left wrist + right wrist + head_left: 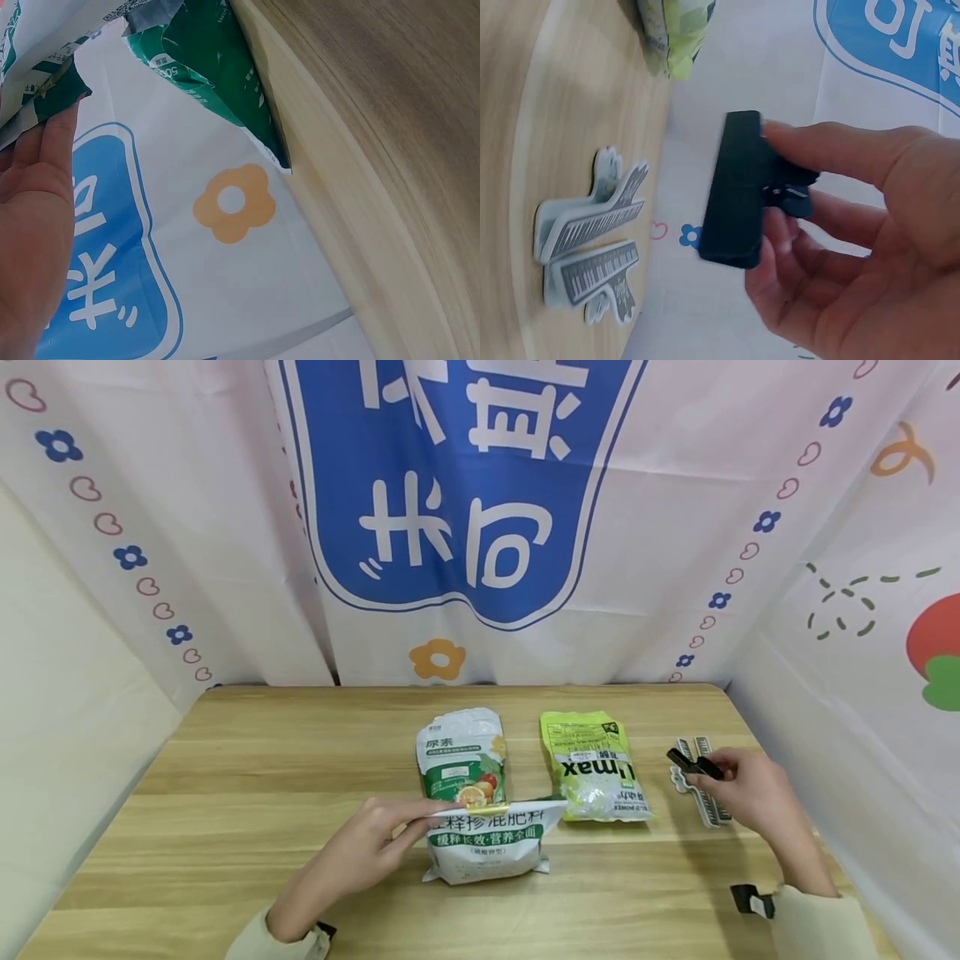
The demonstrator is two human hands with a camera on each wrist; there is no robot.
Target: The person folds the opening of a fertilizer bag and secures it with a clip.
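My left hand [363, 847] pinches the folded top edge of a white fertilizer bag [487, 856] with green print, which sits at the near middle of the table. In the left wrist view the fingers are partly hidden behind the bag's top. At the right, my right hand [761, 797] holds a black clip [733, 191] by its handles between thumb and fingers. It is above two white bag clips with a piano-key pattern; in the right wrist view one clip [592, 229] lies beside the other clip [600, 277].
Behind the white bag lies a green-and-white urea bag [461, 760]. A lime-green bag [596, 768] lies to its right. All stand on a wooden table [247, 777], with a printed cloth [645, 568] hanging along its far edge.
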